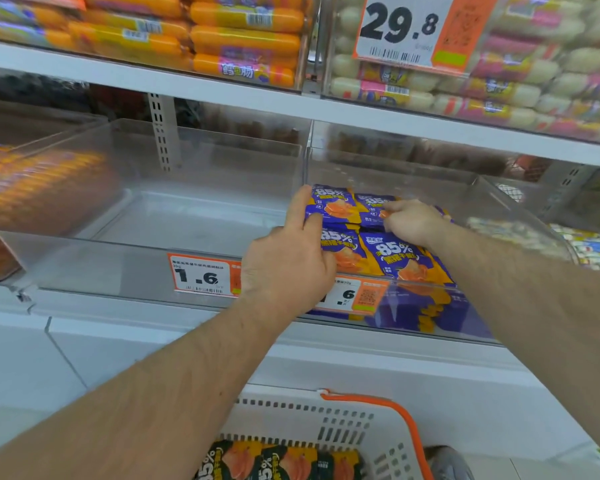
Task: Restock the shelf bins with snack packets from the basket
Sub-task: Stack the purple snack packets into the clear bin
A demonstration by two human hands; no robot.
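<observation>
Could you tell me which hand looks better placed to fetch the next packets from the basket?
Probably the left hand: it lies nearer the basket, at the bin's front, while the right hand pinches a purple packet deeper inside.

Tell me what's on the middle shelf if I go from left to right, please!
Orange sausage packs → empty clear bin → left hand → purple snack packets in the next bin, right hand on them → pale wrapped snacks.
</observation>
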